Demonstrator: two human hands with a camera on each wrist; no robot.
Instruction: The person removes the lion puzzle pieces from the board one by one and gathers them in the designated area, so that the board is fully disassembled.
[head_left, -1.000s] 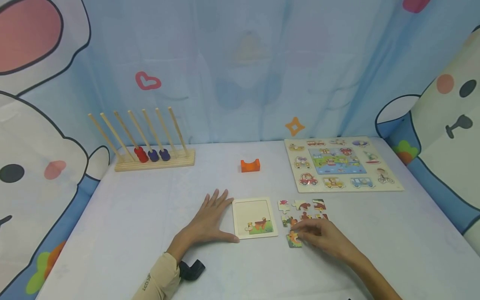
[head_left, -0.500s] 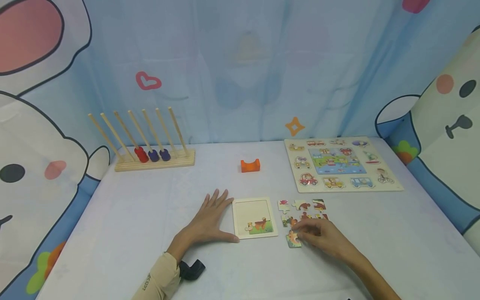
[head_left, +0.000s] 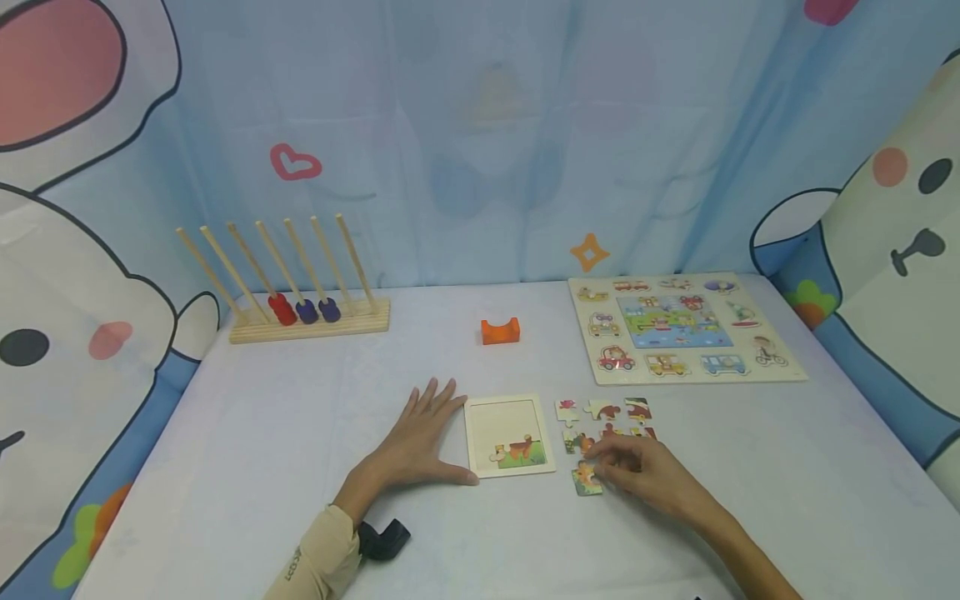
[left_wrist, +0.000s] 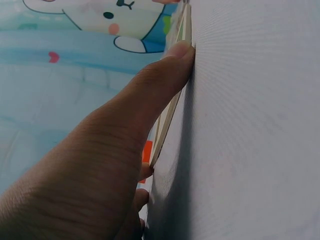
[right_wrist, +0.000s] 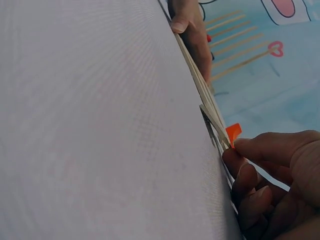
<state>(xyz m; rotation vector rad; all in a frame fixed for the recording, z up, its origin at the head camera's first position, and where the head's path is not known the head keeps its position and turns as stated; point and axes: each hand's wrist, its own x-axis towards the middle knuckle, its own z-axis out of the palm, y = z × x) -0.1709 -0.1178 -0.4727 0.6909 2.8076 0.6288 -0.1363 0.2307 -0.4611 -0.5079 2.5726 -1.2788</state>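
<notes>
My left hand (head_left: pixel 423 437) lies with fingers spread at the left side of a square wooden puzzle tray (head_left: pixel 477 437), its thumb and a fingertip touching the tray's edge. Inside the tray, at the lower right, sit joined puzzle pieces with a brown animal on green. To the right, my right hand (head_left: pixel 645 471) pinches a puzzle piece (head_left: pixel 587 480) between thumb and finger. The right wrist view shows that piece (right_wrist: pixel 215 125) edge-on, tilted up from the cloth. Several loose puzzle pieces (head_left: pixel 602 409) lie just beyond this hand, some partly hidden by its fingers.
An orange arch block (head_left: pixel 500 332) stands beyond the tray. At the back left is a wooden peg stand (head_left: pixel 310 327) with red and blue beads. A larger picture puzzle board (head_left: pixel 701 367) lies at the back right. A patterned curtain (head_left: pixel 480 150) hangs behind the table.
The puzzle piece in my right hand has shifted very slightly left and tipped a little. My left hand and the tray have stayed in place.
</notes>
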